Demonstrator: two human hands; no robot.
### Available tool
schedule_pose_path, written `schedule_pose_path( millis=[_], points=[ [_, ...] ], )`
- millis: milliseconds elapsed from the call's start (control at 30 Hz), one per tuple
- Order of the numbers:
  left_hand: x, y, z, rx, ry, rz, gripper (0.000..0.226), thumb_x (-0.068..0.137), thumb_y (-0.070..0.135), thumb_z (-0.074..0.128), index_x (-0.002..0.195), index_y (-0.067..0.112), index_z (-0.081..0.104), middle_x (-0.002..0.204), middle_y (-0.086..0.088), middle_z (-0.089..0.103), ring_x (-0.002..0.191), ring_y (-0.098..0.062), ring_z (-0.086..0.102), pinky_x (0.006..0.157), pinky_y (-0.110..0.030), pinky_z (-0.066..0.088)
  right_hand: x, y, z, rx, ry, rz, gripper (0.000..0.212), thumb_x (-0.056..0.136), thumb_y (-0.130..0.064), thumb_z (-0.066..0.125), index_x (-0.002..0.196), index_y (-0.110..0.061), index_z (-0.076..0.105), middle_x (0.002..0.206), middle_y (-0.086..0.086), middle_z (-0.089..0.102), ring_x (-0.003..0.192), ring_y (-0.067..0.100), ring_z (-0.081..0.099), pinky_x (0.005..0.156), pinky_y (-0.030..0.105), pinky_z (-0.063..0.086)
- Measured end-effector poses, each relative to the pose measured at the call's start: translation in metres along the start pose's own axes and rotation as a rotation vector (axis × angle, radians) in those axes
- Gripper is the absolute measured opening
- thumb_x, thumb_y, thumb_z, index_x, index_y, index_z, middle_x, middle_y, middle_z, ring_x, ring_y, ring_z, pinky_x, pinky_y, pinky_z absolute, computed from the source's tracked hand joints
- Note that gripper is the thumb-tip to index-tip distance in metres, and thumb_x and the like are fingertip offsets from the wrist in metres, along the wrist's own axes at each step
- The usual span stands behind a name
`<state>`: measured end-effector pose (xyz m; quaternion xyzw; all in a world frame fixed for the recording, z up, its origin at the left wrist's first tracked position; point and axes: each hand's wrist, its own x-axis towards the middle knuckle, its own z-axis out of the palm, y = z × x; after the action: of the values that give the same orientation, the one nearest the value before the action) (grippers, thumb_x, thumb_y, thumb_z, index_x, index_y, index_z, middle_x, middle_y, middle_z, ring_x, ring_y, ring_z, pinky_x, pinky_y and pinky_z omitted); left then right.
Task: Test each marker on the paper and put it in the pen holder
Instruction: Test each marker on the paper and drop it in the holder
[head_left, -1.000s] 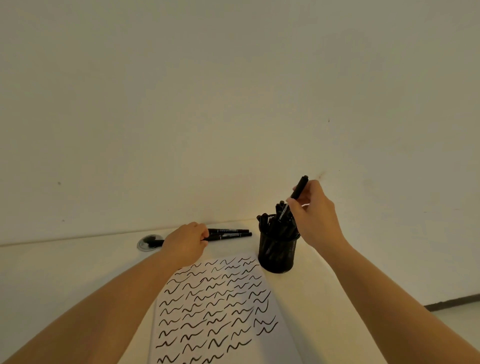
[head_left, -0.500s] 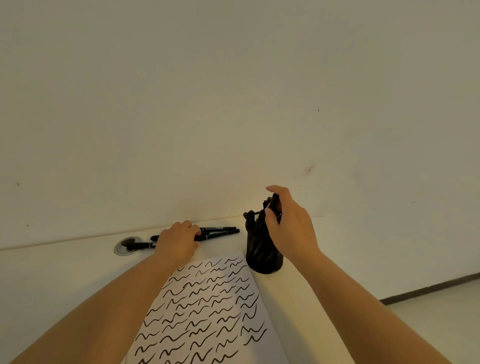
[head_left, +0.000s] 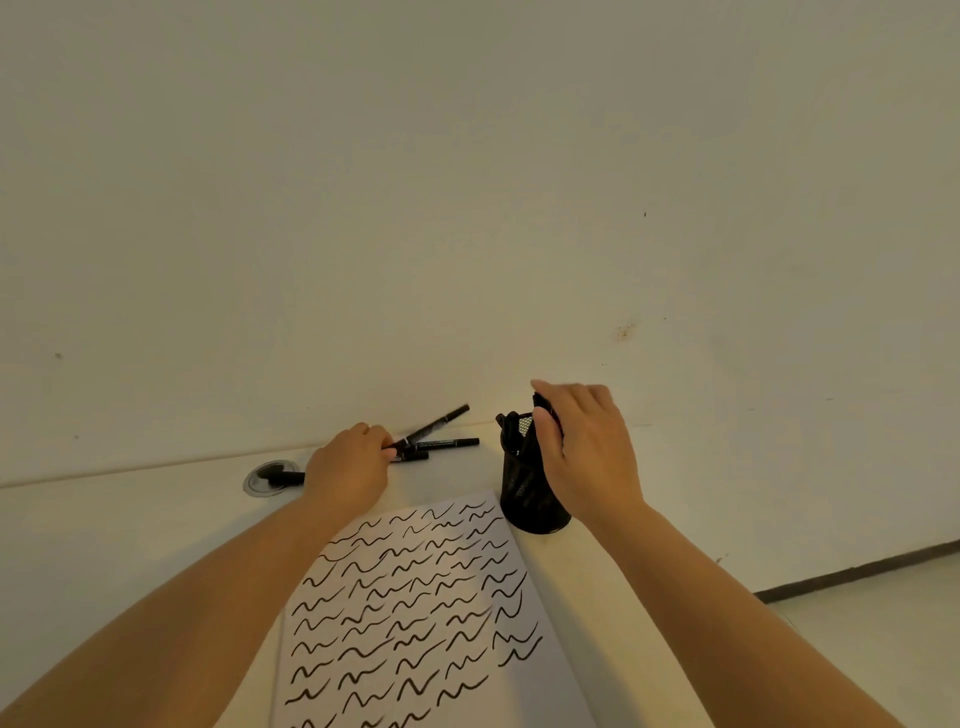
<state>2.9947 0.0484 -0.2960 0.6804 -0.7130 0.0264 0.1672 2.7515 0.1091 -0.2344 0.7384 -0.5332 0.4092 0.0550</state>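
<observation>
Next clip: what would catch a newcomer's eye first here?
The paper at centre, covered in rows of black squiggles. Right of it, the right hand is over the black mesh holder full of markers. Behind the paper, the left hand lifts one marker from those by the wall.

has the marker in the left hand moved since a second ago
Yes. The marker held by the left hand has lifted, far end tilted above the markers lying flat.

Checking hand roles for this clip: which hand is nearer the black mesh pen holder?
Right. The right hand is at the pen holder, fingers over its rim among the markers. The left hand is off to its left, gripping a marker on the table.
</observation>
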Motion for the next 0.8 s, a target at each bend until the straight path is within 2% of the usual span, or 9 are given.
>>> schedule_pose_path(
  millis=[100, 167, 233, 333, 433, 600, 733, 800],
  points=[
    [-0.021, 0.009, -0.028, -0.320, 0.017, -0.041, 0.022, 0.097, 0.026, 0.037, 0.109, 0.017, 0.053, 0.099, 0.000, 0.061, 0.081, -0.014, 0.055, 0.063, -0.028, 0.041, -0.012, -0.020, -0.008, 0.040, 0.153, -0.067, 0.029, 0.089, -0.022, 0.044, 0.107, -0.010, 0.064, 0.098, 0.002, 0.064, 0.094, 0.020, 0.051, 0.077, 0.029, 0.042],
    [-0.046, 0.020, -0.048, -0.586, 0.024, -0.040, 0.017, 0.097, 0.021, 0.037, 0.104, 0.019, 0.053, 0.091, 0.007, 0.066, 0.080, -0.007, 0.061, 0.060, -0.021, 0.040, -0.025, -0.038, -0.009, 0.181, 0.036, 0.013, 0.026, 0.091, -0.028, 0.043, 0.100, -0.018, 0.064, 0.090, -0.008, 0.062, 0.084, 0.009, 0.051, 0.071, 0.022, 0.038],
    [-0.078, 0.031, -0.065, -0.713, 0.043, 0.020, 0.015, 0.097, 0.020, 0.036, 0.099, 0.024, 0.051, 0.083, 0.011, 0.065, 0.075, 0.001, 0.062, 0.063, -0.020, 0.042, -0.040, -0.055, -0.007, 0.428, -0.144, 0.192, 0.023, 0.091, -0.038, 0.043, 0.101, -0.029, 0.062, 0.085, -0.017, 0.061, 0.077, -0.001, 0.054, 0.066, 0.016, 0.039],
    [-0.127, 0.044, -0.077, -0.712, -0.024, 0.157, 0.017, 0.095, 0.026, 0.037, 0.092, 0.036, 0.049, 0.078, 0.014, 0.064, 0.071, 0.005, 0.061, 0.067, -0.021, 0.045, -0.064, -0.080, -0.003, 0.711, -0.190, 0.298, 0.013, 0.087, -0.040, 0.047, 0.095, -0.041, 0.057, 0.075, -0.014, 0.061, 0.066, -0.002, 0.054, 0.060, 0.012, 0.044],
    [-0.164, 0.049, -0.077, -0.680, -0.063, 0.215, 0.018, 0.094, 0.031, 0.039, 0.085, 0.043, 0.049, 0.074, 0.022, 0.062, 0.069, 0.002, 0.060, 0.065, -0.013, 0.046, -0.085, -0.100, 0.001, 0.868, -0.157, 0.339, 0.015, 0.091, -0.030, 0.048, 0.087, -0.035, 0.061, 0.061, -0.014, 0.058, 0.058, -0.002, 0.051, 0.054, 0.011, 0.043],
    [-0.193, 0.044, -0.075, -0.706, -0.023, 0.194, 0.020, 0.092, 0.030, 0.042, 0.083, 0.045, 0.053, 0.070, 0.024, 0.062, 0.064, 0.000, 0.060, 0.060, -0.011, 0.045, -0.112, -0.117, 0.002, 0.942, -0.219, 0.396, 0.019, 0.092, -0.026, 0.049, 0.076, -0.021, 0.058, 0.060, -0.012, 0.062, 0.057, 0.001, 0.056, 0.055, 0.014, 0.045],
    [-0.207, 0.044, -0.076, -0.616, -0.003, 0.203, 0.021, 0.092, 0.035, 0.039, 0.085, 0.030, 0.059, 0.063, 0.016, 0.058, 0.062, -0.003, 0.057, 0.057, -0.022, 0.046, -0.121, -0.123, -0.002, 0.907, -0.248, 0.416, 0.025, 0.092, -0.025, 0.047, 0.071, -0.017, 0.058, 0.054, -0.012, 0.060, 0.052, 0.000, 0.052, 0.051, 0.013, 0.042],
    [-0.214, 0.044, -0.080, -0.592, -0.013, 0.214, 0.023, 0.092, 0.035, 0.037, 0.081, 0.029, 0.057, 0.060, 0.015, 0.056, 0.061, -0.006, 0.054, 0.057, -0.026, 0.045, -0.126, -0.122, -0.003, 0.926, -0.239, 0.432, 0.026, 0.092, -0.026, 0.047, 0.070, -0.016, 0.059, 0.050, -0.013, 0.056, 0.049, 0.000, 0.048, 0.049, 0.012, 0.038]
  ],
)
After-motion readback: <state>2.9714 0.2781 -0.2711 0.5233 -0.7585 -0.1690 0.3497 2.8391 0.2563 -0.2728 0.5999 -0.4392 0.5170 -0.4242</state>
